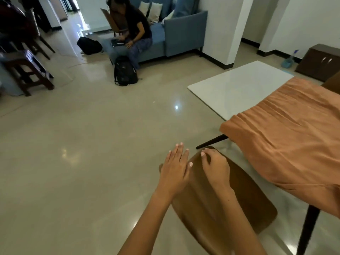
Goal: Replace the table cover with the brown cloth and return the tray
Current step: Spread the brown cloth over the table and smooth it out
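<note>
The brown cloth (287, 137) lay over the near end of the table (239, 85), hanging past the near edge and corner; the far end was bare white. Its long axis and folds ran along the table's length. It looked light, soft and limp, best pinched at a hanging corner. The left hand (174, 166) was flat, fingers straight; the right hand (215, 166), fingers curled, rested on a chair back (220, 199). No tray showed.
</note>
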Motion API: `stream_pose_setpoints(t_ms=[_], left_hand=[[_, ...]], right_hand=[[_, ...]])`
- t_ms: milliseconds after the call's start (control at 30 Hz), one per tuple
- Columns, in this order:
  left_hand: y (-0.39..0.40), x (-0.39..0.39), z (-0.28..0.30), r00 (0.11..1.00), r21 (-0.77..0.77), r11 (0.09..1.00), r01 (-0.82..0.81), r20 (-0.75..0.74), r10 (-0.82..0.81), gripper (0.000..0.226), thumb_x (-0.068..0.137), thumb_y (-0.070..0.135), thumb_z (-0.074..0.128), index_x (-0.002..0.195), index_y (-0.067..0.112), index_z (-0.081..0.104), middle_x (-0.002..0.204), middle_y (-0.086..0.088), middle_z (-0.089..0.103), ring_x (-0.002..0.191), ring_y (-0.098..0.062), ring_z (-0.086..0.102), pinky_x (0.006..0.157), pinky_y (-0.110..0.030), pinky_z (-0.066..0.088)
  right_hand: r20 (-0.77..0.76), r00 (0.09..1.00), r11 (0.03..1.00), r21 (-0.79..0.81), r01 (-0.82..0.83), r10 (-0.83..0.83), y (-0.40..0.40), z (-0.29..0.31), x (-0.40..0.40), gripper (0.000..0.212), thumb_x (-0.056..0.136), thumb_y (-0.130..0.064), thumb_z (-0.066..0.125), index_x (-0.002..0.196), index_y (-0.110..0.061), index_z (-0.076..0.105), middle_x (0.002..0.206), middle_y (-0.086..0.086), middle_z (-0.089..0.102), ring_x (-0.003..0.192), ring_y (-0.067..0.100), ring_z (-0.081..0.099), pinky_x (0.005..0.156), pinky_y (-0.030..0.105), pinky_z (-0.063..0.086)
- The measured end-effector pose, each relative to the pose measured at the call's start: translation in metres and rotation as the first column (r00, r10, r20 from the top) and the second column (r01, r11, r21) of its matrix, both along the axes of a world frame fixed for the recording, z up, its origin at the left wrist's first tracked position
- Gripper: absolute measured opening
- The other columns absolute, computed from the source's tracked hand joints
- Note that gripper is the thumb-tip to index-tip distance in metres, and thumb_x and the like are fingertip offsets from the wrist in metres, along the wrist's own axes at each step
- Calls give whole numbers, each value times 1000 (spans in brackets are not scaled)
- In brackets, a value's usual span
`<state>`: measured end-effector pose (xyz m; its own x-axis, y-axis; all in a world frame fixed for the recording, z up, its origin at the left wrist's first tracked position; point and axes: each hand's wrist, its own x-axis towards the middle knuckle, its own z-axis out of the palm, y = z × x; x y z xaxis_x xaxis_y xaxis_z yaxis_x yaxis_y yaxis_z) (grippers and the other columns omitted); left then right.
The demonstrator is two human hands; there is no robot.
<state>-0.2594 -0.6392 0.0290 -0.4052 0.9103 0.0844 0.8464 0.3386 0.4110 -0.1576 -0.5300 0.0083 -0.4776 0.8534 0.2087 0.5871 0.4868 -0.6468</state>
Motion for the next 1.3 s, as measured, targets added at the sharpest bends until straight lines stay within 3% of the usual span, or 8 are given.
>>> stream_pose_setpoints(t_ms=[233,400,600,833,967,1033,1133,1300], left_hand=[[-14,-86,-1,997,16,997,73,25,-74,89,77,56,-15,151,16,14,159,-2,0,146,-13,-7,110,-22,-15],[21,-160,-16,969,37,969,245,-40,-244,72,92,48,-1,149,11,23,158,-8,10,146,-18,2,112,-30,-12],[102,-251,-33,891,-74,902,424,-146,-431,49,96,34,30,132,9,53,144,-13,45,135,-25,40,109,-43,22],[240,-313,-35,737,-70,738,671,-53,-674,50,97,36,30,133,8,52,146,-12,41,137,-24,36,111,-43,13],[331,-316,-37,584,-35,584,811,-11,-812,71,96,50,4,142,11,41,154,-7,26,143,-15,17,115,-32,0],[377,-313,-41,485,-70,490,869,-81,-871,70,100,46,3,131,11,55,144,-9,44,136,-19,37,111,-41,19],[439,-310,-50,349,-154,350,924,-38,-937,68,102,40,4,119,15,66,132,-8,58,123,-20,54,102,-36,35],[532,-293,-68,113,-162,114,980,-19,-993,81,95,53,-5,133,11,53,147,-10,39,136,-25,37,111,-43,14]], right_hand=[[42,996,995,-68,77,-74,-8,-10,-83,26,96,-26,52,111,-9,65,109,7,67,97,18,62,79,20,42],[14,985,984,-31,175,-174,24,-22,-155,28,96,-26,51,109,-6,66,106,10,68,93,21,63,76,23,43],[15,953,950,-70,304,-304,96,-34,-227,26,98,-26,49,105,-9,66,100,7,68,85,18,64,72,30,51],[40,849,846,-72,529,-527,187,-22,-248,21,97,-23,49,97,-11,65,94,4,65,84,17,61,74,32,50],[68,702,702,-29,712,-709,245,-30,-244,23,96,-24,49,94,-10,67,90,4,67,81,19,62,69,33,48],[98,613,615,-5,788,-784,276,-35,-240,22,96,-23,49,92,-12,67,88,4,67,79,21,61,63,29,40],[113,445,445,-22,895,-889,316,-51,-229,21,95,-22,51,94,-10,68,91,7,68,81,24,62,64,29,38],[59,196,198,34,980,-979,373,-75,-215,15,90,-15,61,81,-4,67,75,14,67,63,27,59,56,34,45]])
